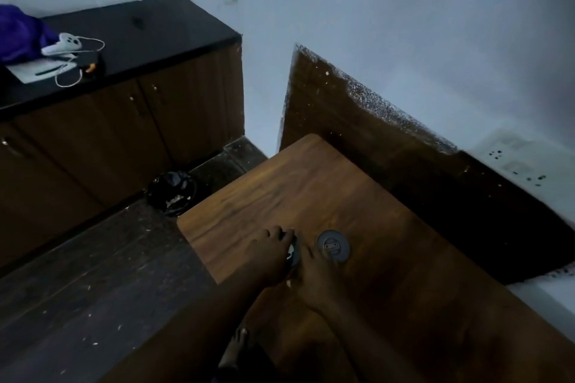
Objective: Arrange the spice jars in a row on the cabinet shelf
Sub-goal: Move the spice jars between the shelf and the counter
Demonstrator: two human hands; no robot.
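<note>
Two spice jars stand on a brown wooden tabletop [342,196], seen from above in dim light. One jar with a round grey lid [333,246] stands free on the right. The other jar [295,253] is mostly hidden under my left hand [270,255], which is wrapped over its top and left side. My right hand [315,274] lies between the two jars, with one finger against the covered jar and its edge just below the grey-lidded jar. I cannot tell if it grips either one. No cabinet shelf interior is visible.
A low cabinet with a black countertop [149,37] stands at the left. It carries a white controller [63,43], a purple cloth [18,34] and a white pad [40,70]. A black bag [172,193] lies on the floor. A dark wooden panel [342,121] rises behind the table.
</note>
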